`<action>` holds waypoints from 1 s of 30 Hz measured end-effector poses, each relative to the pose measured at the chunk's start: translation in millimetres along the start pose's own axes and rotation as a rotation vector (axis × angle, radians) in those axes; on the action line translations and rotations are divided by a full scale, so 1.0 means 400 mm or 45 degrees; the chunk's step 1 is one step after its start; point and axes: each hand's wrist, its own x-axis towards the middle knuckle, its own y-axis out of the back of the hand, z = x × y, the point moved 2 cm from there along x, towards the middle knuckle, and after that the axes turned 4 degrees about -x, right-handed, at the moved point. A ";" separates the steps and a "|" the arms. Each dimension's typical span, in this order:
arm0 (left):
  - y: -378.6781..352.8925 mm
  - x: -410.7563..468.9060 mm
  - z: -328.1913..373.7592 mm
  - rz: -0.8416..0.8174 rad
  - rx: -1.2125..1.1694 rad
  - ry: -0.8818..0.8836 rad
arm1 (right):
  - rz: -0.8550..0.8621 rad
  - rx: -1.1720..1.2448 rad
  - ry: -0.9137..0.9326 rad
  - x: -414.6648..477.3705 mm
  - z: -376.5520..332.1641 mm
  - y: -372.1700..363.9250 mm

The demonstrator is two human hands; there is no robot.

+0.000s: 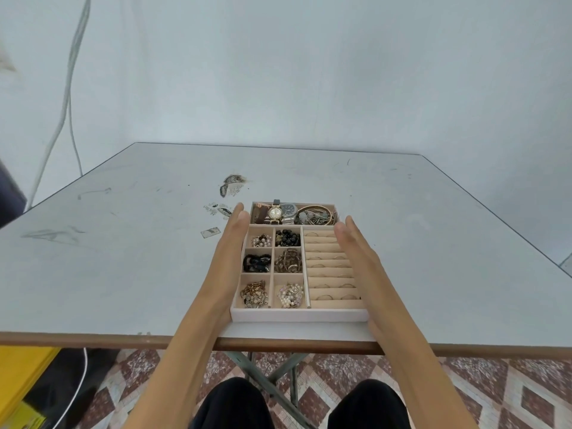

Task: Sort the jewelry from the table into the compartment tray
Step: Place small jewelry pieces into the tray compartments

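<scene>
Flanking the tray (pixel 298 315) on both sides, the hands lie flat with fingers straight and together, pinching nothing. Left hand (pixel 227 261) rests along the tray's left wall; right hand (pixel 360 261) lies along its right side, covering part of that wall. Whether the palms press the walls or merely sit beside them cannot be told.

Tray position: on the desk (pixel 123 258), near its front edge, directly ahead of the person.

Contents noted: watches (pixel 280 212) in the far left compartment; bangles (pixel 315 215) in the far right one; six small compartments at left each hold beads, pearls or chain pieces; rings (pixel 335 287) sit in the padded slots at right.

Desk surface: no loose jewelry is evident. Small scraps and scuff marks (pixel 230 187) lie beyond the tray's far left corner; these appear to be surface damage, though they are too small to confirm.

Assessment: sorting appears complete, or very nearly so. Remaining work, if any, looks limited to squaring or shifting the tray.
</scene>
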 end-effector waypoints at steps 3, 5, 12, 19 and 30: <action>-0.005 0.025 0.016 -0.037 -0.010 -0.001 | -0.002 0.046 0.012 0.027 -0.013 0.005; -0.002 0.071 0.034 -0.076 -0.008 0.007 | 0.005 0.066 0.032 0.056 -0.025 0.005; -0.020 0.233 0.099 -0.117 -0.006 -0.011 | 0.013 0.159 0.057 0.229 -0.059 0.011; -0.045 0.333 0.123 -0.110 0.056 0.002 | 0.038 0.192 0.020 0.390 -0.026 0.000; -0.033 0.447 0.045 -0.090 0.036 0.005 | 0.066 0.163 0.005 0.523 0.021 -0.025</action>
